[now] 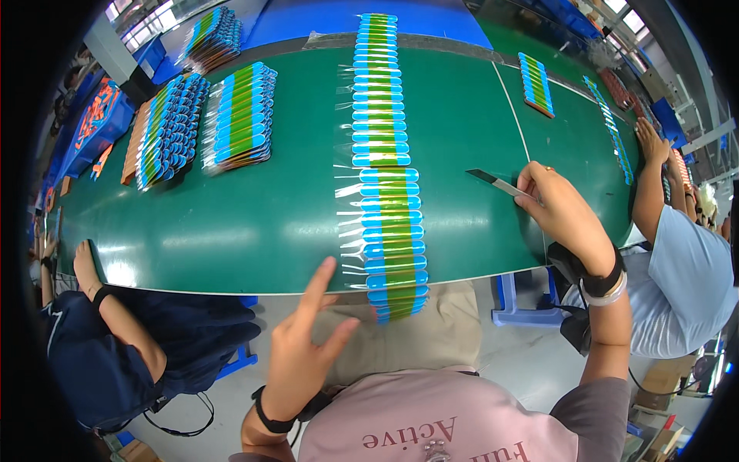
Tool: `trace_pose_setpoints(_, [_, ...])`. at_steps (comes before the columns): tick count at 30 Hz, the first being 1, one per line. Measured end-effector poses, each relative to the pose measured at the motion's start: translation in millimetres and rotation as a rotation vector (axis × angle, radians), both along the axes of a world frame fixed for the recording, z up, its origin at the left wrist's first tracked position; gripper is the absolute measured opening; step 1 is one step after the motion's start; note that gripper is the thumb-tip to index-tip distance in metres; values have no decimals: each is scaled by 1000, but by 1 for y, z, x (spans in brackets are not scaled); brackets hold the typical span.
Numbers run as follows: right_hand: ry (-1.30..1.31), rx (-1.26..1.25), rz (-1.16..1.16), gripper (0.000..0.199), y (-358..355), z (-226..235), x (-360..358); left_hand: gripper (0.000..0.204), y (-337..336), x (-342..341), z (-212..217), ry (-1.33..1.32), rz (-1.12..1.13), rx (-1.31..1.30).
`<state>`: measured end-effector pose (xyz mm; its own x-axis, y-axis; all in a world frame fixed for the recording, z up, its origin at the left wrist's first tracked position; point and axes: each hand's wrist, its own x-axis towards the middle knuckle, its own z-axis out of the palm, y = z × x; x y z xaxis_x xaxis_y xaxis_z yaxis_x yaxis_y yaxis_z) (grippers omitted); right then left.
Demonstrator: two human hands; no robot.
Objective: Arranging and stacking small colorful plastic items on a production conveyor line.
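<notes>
"Our right hand (pixel 566 204) is pinching what?"

"We're gripping a slim knife (pixel 502 185) between thumb and fingers, its dark blade pointing left over the green table (pixel 269 231)."

"And our left hand (pixel 299 350)?"

"We're holding nothing there, fingers loosely apart, the index pointing just beside the clear film ends (pixel 352 244) of the blue-and-green packets (pixel 393 231), which are lying in a row between our hands and overhanging the near edge."

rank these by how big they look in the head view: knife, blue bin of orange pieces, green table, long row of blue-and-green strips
Largest to smallest, as they look:
1. Green table
2. Long row of blue-and-green strips
3. Blue bin
4. Knife, partly hidden by the right hand
</notes>
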<state>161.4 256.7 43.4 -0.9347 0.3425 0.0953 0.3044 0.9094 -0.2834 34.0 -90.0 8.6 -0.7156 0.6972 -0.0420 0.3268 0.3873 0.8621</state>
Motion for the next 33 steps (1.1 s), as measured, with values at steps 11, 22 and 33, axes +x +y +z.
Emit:
trace_pose_setpoints(11, [216, -83, 373, 13, -85, 6, 31, 64, -6, 26, -53, -311, -120, 387])
trace_pose_setpoints(22, [350, 229, 685, 40, -124, 0, 23, 70, 8, 15, -23, -129, -208, 313])
trace_pose_setpoints(33, [258, 236, 646, 38, -132, -14, 10, 71, 9, 15, -17, -195, -272, 285])
